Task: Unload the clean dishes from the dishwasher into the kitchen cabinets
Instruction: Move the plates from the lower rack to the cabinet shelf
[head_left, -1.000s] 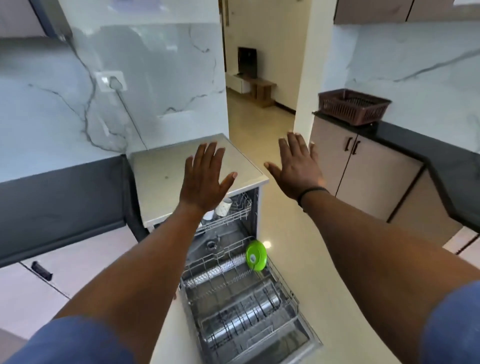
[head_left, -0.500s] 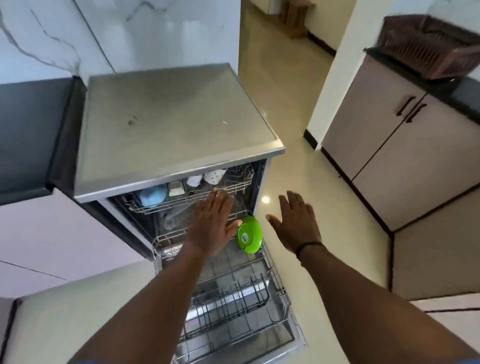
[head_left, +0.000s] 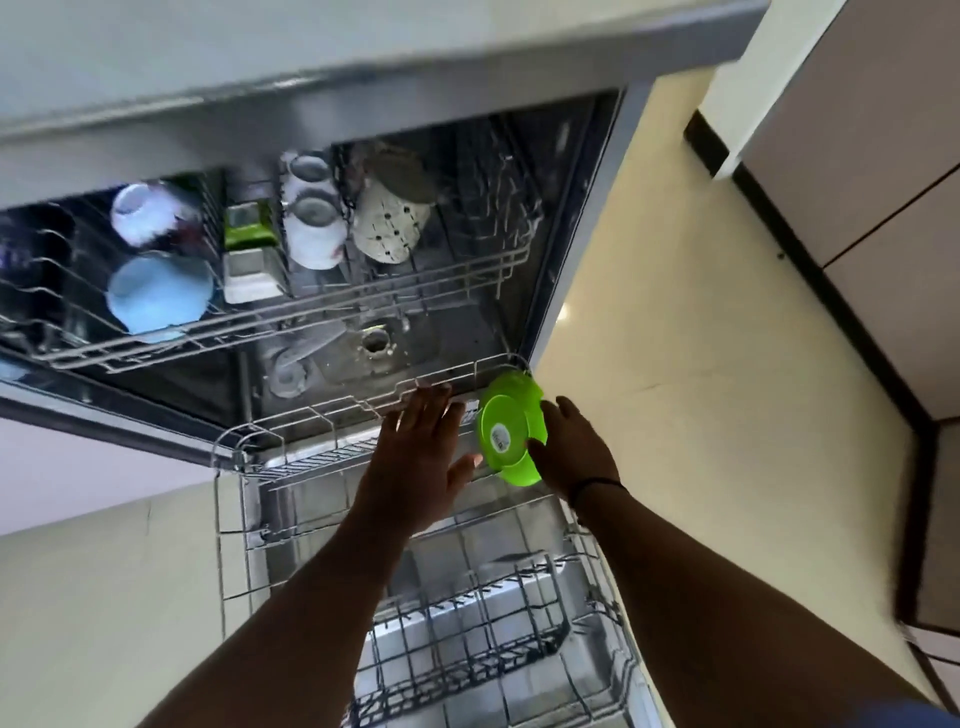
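1. A blue bowl and white mugs sit in the upper rack.
2. Left hand, fingers straight, hovers over the lower rack.
3. Green plate stands on edge at the rack's right.
4. Right hand touches the plate's right rim; grasp unclear.

Lower rack lies mostly bare, open from above; upper rack crowded.

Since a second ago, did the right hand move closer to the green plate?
Yes. The right hand came down from high above the dishwasher to the lower rack and now touches the green plate's right edge.
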